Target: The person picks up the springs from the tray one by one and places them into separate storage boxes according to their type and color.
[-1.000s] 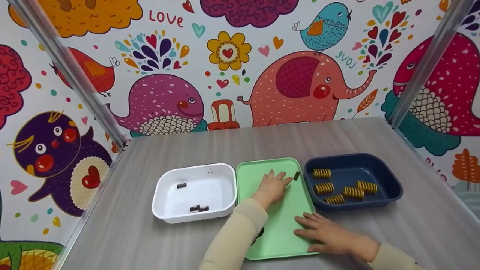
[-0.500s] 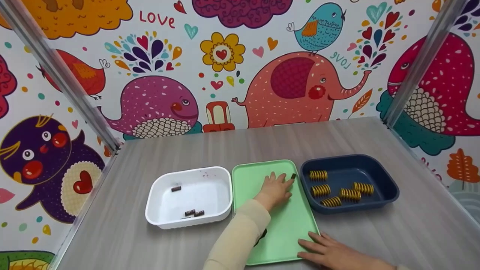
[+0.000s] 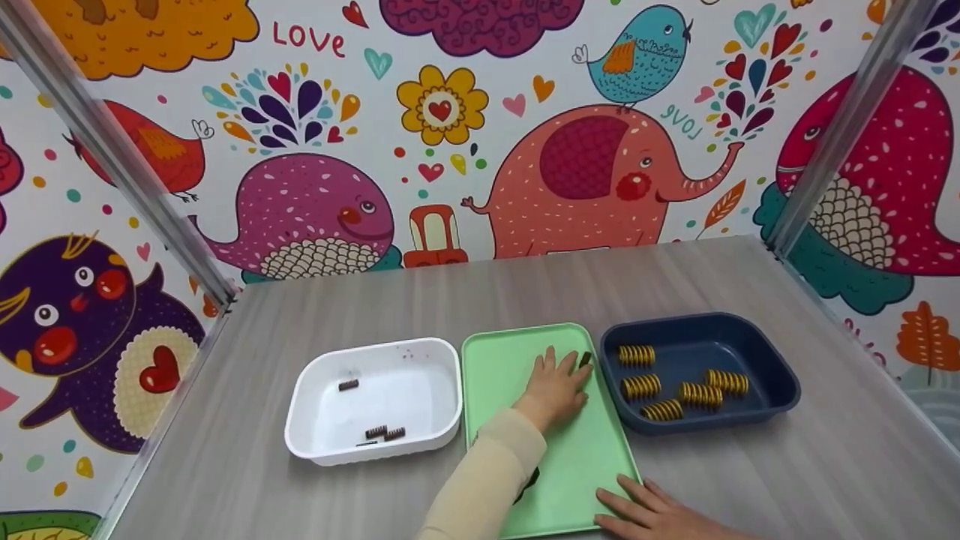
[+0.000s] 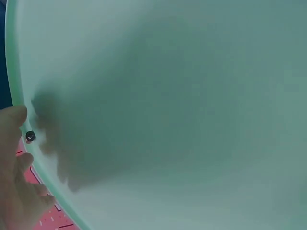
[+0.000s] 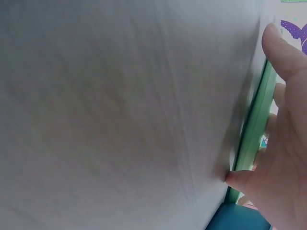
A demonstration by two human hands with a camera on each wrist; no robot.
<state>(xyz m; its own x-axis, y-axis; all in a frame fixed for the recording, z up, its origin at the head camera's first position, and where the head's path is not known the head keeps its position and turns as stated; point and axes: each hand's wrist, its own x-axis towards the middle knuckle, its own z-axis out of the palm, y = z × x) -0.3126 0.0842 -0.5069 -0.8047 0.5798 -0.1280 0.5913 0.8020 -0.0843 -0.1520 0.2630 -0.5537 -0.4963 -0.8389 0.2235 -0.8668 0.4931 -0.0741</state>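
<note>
My left hand (image 3: 553, 390) reaches over the far right part of the light green tray (image 3: 517, 349), fingers spread. A small dark spring (image 3: 585, 359) lies by the tray's right rim, beside the fingertips. In the left wrist view this spring (image 4: 30, 136) shows end-on in the gap between thumb and finger, and no grip on it is visible. My right hand (image 3: 652, 513) rests at the tray's near right edge with fingers extended. The right wrist view has this hand (image 5: 283, 139) along the green tray edge (image 5: 254, 124), holding nothing visible.
Left of the tray stands a white bin (image 3: 298, 405) with several small dark springs (image 3: 376, 432). A navy bin (image 3: 784, 397) on the right holds several larger gold springs (image 3: 701, 394). A patterned wall (image 3: 442, 172) rises behind the grey table (image 3: 360, 304).
The left hand has moved slightly right, its fingers now beside the small dark spring. The right hand stays at the tray edge, lower in view. The head view has shifted a little.
</note>
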